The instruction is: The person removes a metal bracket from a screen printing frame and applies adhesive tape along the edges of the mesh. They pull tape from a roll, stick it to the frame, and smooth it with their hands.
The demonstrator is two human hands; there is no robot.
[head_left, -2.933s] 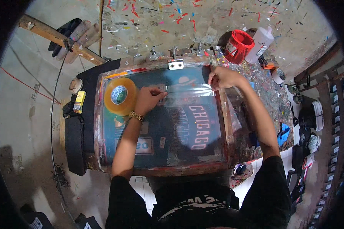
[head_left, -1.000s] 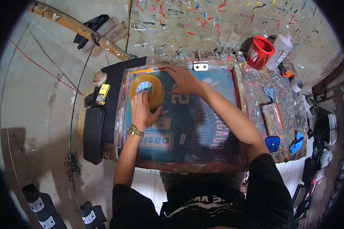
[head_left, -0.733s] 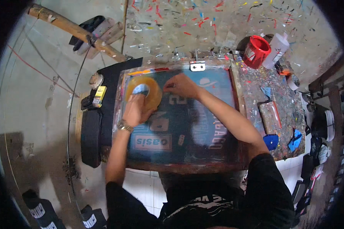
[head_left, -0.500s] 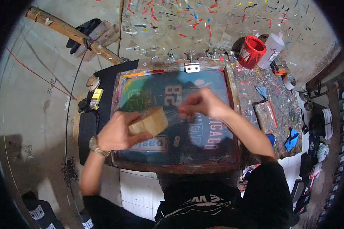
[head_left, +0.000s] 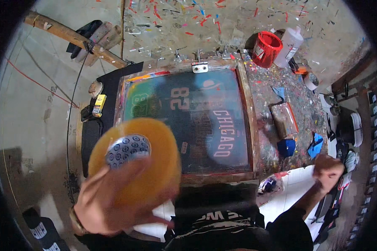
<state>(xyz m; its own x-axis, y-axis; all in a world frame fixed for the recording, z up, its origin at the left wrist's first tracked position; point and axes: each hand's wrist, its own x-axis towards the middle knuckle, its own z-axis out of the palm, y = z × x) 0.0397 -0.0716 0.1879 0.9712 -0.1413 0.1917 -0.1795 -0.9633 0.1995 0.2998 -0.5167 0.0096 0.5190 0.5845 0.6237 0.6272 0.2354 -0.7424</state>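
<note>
A wide roll of amber packing tape (head_left: 163, 144) is raised close to the camera, a patterned core showing at its middle. My left hand (head_left: 111, 203) grips it from below, its fingers blurred by motion. Out to the right, past the bench's front edge, my right hand (head_left: 327, 170) is closed in a fist; whatever it may hold cannot be made out. Between them lies a silk-screen frame (head_left: 247, 125) with a wooden border and dark mesh bearing pale lettering and numerals. The roll covers the frame's near left corner.
Metal hinge clamps (head_left: 200, 67) hold the frame's far side. On the paint-spattered bench (head_left: 262, 79) stand a red paint tub (head_left: 266, 50) and a white bottle (head_left: 289, 47). Blue scraps (head_left: 316, 145) and a flat brownish packet (head_left: 284, 119) lie right; a yellow box (head_left: 99, 105) sits left.
My left hand has brought the tape roll up and nearer the camera. My right hand has left the stretched strip beside the roll and swung far right, now closed.
</note>
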